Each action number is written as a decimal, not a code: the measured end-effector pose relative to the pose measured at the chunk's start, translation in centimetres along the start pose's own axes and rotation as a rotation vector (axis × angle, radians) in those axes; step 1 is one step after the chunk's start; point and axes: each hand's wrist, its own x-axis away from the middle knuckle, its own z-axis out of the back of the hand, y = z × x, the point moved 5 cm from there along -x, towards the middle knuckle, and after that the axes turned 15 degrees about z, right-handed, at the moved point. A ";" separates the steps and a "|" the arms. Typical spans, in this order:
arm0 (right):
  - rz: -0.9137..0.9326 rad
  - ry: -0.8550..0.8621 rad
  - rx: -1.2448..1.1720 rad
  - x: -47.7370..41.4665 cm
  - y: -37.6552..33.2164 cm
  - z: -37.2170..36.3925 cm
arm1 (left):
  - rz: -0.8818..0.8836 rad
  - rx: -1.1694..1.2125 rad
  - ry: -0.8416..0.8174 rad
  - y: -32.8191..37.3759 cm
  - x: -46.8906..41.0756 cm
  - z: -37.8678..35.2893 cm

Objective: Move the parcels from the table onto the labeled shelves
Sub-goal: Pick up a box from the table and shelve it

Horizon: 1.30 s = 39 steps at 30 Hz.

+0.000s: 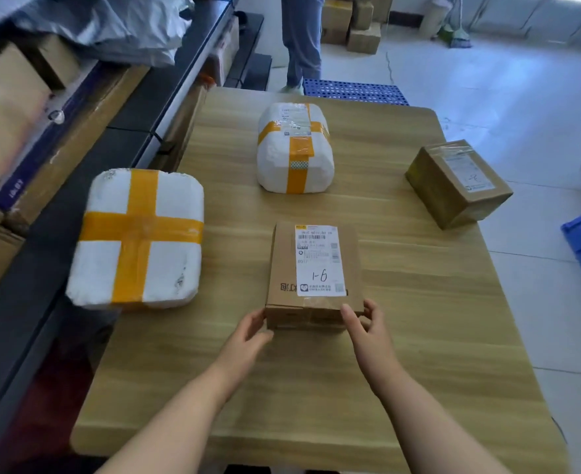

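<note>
Flat carton (pixel 313 278) lies on the bench (pixel 316 398), near-centre, long axis pointing away from the wearer. Left hand (pixel 251 331) grips its near left corner with the fingers curled round the end face; right hand (pixel 367 325) grips the near right corner, thumb on the top edge, fingers down the side. A white shipping label (pixel 320 261) on the carton top carries barcodes and fine print too small to read, with a handwritten "1-9" below. Dark printed characters show on the cardboard beside the label and are not legible. White parcel with orange tape cross (pixel 138 237) sits at the bench's left edge, overhanging it. Second white taped parcel (pixel 294 148) sits at far centre, its stickers unreadable. Brown box (pixel 456 183) sits at far right, the scrawl on its label unclear. The shelves (pixel 77 131) run along the left, their strip tag blurred.
</note>
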 end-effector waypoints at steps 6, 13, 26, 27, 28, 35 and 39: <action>-0.031 -0.122 0.007 0.0 0.7 0.7 | 0.055 0.074 0.162 -1.6 0.5 0.6; -0.041 -0.226 -0.104 -0.2 -0.2 -0.2 | 0.025 0.039 0.155 0.5 1.5 0.2; 0.259 -0.594 -0.069 0.9 -6.1 -1.0 | -0.144 0.260 0.496 -0.6 10.4 -0.4; 0.280 -0.630 -0.078 1.6 -6.6 -1.3 | -0.137 0.281 0.530 -1.6 11.2 -0.2; 0.297 -0.663 -0.087 2.4 -7.2 -1.7 | -0.128 0.311 0.562 -2.5 12.3 0.0; 0.358 -0.904 -0.095 10.6 -8.8 -5.9 | -0.160 0.514 0.799 -9.6 21.2 2.3; 0.388 -1.070 -0.045 17.4 -9.0 -9.1 | -0.130 0.687 0.904 -14.9 27.4 3.0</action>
